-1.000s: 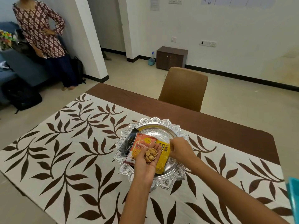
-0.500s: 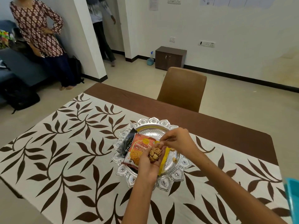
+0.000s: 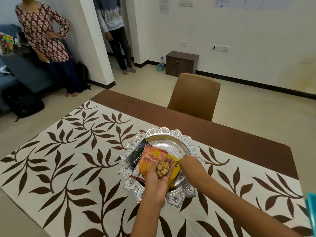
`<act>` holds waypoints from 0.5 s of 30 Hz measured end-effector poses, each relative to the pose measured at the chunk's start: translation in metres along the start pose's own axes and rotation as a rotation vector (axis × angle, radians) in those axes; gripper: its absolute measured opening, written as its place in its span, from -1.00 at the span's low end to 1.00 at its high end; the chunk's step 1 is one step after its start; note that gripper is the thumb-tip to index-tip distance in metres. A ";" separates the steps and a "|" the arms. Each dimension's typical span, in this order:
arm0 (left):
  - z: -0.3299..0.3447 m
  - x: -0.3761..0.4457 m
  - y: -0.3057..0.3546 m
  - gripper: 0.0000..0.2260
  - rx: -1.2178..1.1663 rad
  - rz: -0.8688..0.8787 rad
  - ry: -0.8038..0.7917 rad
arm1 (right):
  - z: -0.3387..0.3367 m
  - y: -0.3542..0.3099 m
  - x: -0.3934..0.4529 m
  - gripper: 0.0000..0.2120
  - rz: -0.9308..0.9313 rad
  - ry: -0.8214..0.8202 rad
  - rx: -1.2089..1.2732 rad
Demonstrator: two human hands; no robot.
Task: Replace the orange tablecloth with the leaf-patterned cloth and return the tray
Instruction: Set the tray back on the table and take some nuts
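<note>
The white cloth with brown leaves covers the table. On it stands the silver scalloped tray, holding an orange snack packet, a black packet and a yellow packet. My left hand hovers palm up over the tray's near side, with a small heap of nut shells lying on its loosely cupped fingers. My right hand reaches down into the tray just right of the yellow packet. It is blurred and its fingertips are hidden. No orange cloth is in view.
Bare brown tabletop shows beyond the cloth, with a tan chair behind it. Two people stand at the far left by a pillar. A low cabinet is at the wall. A teal object sits at the right edge.
My right hand went from the tray up to my left palm, then dropped back into the tray beside the yellow packet. A second person stepped into the doorway.
</note>
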State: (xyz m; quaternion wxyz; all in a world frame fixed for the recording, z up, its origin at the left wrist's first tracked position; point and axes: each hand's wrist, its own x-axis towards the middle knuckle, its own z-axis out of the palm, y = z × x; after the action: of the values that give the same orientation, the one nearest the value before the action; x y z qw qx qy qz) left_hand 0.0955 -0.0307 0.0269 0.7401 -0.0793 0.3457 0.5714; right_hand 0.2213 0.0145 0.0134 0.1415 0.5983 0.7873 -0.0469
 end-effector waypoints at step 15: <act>0.000 0.006 -0.003 -0.75 0.066 0.049 0.049 | -0.036 0.004 -0.023 -0.93 -0.058 0.331 0.888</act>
State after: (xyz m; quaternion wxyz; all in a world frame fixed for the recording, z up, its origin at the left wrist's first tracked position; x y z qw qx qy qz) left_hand 0.0983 -0.0273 0.0226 0.7193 -0.0605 0.3844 0.5756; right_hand 0.2253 0.0026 0.0545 -0.2567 0.5782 0.7195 -0.2867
